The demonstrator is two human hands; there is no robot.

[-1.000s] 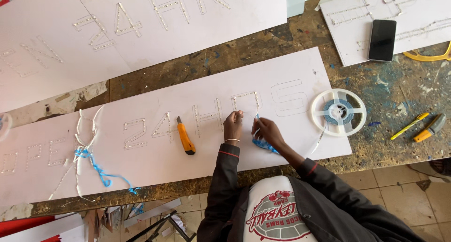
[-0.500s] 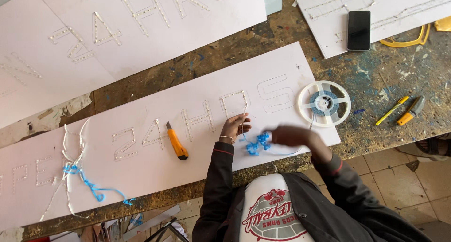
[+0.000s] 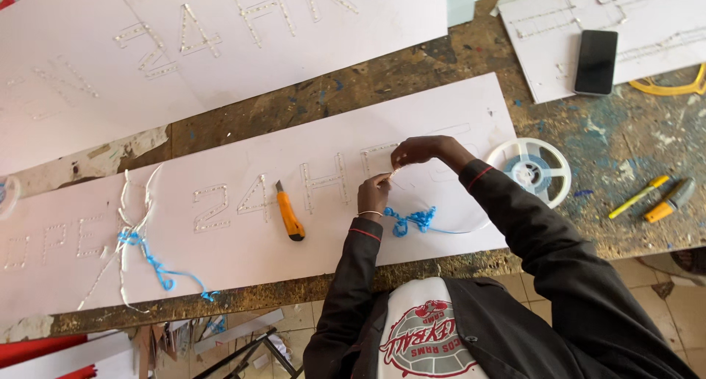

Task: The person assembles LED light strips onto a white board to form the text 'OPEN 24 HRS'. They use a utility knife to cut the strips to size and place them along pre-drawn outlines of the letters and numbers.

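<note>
Overhead view: left hand (image 3: 373, 195) and right hand (image 3: 421, 150) pinch a thin clear strip (image 3: 390, 174) together above the white sign board (image 3: 243, 224); pulling too hard could likely snap or kink it

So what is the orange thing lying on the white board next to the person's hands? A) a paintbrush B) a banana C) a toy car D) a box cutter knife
D: the orange utility knife has a metal blade tip and lies flat on the long white board, just beside the left hand.
</note>
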